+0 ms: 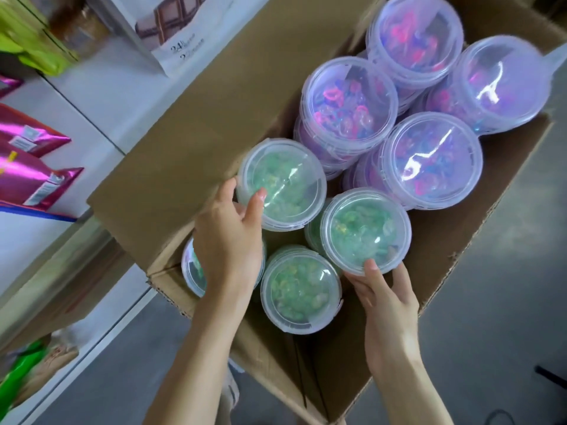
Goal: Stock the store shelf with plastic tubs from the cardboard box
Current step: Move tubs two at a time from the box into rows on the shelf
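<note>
While pink foil packets (29, 179) lie on the white shelf (101, 99) at the left, the open cardboard box (184, 142) stands beside it, packed with round tubs, all upright with lids facing the camera. The left hand (228, 237) curls thumb and fingers round the rim of one green tub (285, 182) by the box's left wall; the right hand (386, 305) grips the near edge of a second green tub (365, 230). Purple tubs (429, 157) fill the right.
</note>
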The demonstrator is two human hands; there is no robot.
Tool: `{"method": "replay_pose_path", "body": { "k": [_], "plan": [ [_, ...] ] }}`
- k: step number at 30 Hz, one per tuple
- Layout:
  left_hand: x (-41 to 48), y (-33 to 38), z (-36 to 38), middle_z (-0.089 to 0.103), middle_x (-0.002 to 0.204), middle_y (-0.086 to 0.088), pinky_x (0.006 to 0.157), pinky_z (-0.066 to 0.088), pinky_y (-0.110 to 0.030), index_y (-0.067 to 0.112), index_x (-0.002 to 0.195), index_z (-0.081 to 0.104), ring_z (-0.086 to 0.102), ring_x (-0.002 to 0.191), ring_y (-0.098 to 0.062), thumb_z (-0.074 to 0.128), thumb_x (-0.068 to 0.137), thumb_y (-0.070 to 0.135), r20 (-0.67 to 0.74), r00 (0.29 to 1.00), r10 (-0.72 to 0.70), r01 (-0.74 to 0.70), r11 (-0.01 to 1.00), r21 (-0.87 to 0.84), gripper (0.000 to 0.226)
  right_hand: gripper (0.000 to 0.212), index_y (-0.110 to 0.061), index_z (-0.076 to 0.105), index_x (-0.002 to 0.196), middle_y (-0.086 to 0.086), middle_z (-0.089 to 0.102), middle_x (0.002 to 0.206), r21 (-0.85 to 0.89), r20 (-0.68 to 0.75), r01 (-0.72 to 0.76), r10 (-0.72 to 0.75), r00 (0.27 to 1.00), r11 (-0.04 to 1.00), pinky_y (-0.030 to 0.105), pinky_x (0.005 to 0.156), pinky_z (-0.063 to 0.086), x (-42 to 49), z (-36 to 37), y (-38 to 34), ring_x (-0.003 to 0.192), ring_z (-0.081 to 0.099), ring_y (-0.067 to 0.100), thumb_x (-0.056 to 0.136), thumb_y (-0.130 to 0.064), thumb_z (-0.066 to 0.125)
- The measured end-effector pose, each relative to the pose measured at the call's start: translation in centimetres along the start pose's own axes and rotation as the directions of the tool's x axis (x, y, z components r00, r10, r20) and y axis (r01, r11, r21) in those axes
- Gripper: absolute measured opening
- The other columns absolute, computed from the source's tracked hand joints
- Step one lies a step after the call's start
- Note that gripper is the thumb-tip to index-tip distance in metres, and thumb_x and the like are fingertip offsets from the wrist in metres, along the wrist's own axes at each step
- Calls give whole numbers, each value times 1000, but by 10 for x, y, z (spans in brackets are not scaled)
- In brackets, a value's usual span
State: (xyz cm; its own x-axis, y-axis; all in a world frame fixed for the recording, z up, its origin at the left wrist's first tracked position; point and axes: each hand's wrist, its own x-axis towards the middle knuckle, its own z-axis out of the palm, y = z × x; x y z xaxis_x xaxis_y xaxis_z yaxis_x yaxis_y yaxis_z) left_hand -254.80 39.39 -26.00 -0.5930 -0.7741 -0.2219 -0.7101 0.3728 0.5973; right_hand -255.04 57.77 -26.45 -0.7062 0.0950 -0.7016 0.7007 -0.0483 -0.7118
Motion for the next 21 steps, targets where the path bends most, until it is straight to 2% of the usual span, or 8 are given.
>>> {"method": "replay_pose_path", "body": {
  "k": [5,8,9,11,14,17,19,21],
  "plan": [
    [-28,2,-42,71,82,2,71,55,-39,20,121,57,67,77,-11,51,87,50,35,999,27,-20,981,-195,46,27,-23,63,116,11,71,105,-1,31,47,-47,998,999,33,89,48,-37,-14,-9,91,68,26,90,-17,57],
    [-55,-4,-80,73,86,3,79,53,-21,20,120,59,67,86,-5,54,87,44,42,999,30,-15,950,-313,41,28,-21,63,117,14,70,105,-2,43,82,-82,996,997,36,91,49,-76,-19,-5,92,67,30,90,-18,57],
    [-65,-8,-96,73,85,2,74,49,-11,20,118,60,66,85,-4,56,87,40,37,999,38,-23,939,-344,38,29,-20,63,117,15,70,105,-7,48,103,-103,994,995,37,91,49,-92,-20,-3,92,67,30,90,-17,57],
    [-88,-21,-135,73,83,-1,64,44,-4,17,114,63,66,80,-3,58,87,34,18,998,68,-55,919,-390,32,28,-18,64,116,17,70,101,-25,76,151,-149,986,988,36,90,51,-132,-20,-3,90,67,29,89,-15,57],
    [-129,-48,-209,71,76,8,62,47,-9,17,105,66,65,72,2,61,87,25,-28,995,90,-94,894,-438,20,29,-18,66,114,14,72,97,-46,170,222,-212,962,974,31,83,55,-205,-16,-9,85,68,25,86,-14,58],
    [-176,-83,-293,72,78,7,60,42,-4,20,107,66,64,69,4,62,86,20,-79,996,44,-77,872,-484,22,40,-16,66,115,26,68,96,-56,295,275,-247,923,960,40,87,50,-291,-5,-15,88,66,33,76,-22,62],
    [-211,-106,-355,72,82,3,59,41,-4,29,107,65,62,68,2,63,85,21,-139,990,-1,-67,873,-483,23,42,-11,66,115,24,68,102,-11,380,252,-229,896,968,30,77,54,-349,8,-14,87,66,31,74,-18,60],
    [-248,-126,-416,72,80,12,58,43,-7,46,97,58,63,69,4,64,83,24,-200,978,-64,-45,866,-497,27,44,-6,64,116,20,68,109,16,486,214,-195,852,977,24,64,54,-403,23,-8,86,65,27,74,-13,57]
  ]
}}
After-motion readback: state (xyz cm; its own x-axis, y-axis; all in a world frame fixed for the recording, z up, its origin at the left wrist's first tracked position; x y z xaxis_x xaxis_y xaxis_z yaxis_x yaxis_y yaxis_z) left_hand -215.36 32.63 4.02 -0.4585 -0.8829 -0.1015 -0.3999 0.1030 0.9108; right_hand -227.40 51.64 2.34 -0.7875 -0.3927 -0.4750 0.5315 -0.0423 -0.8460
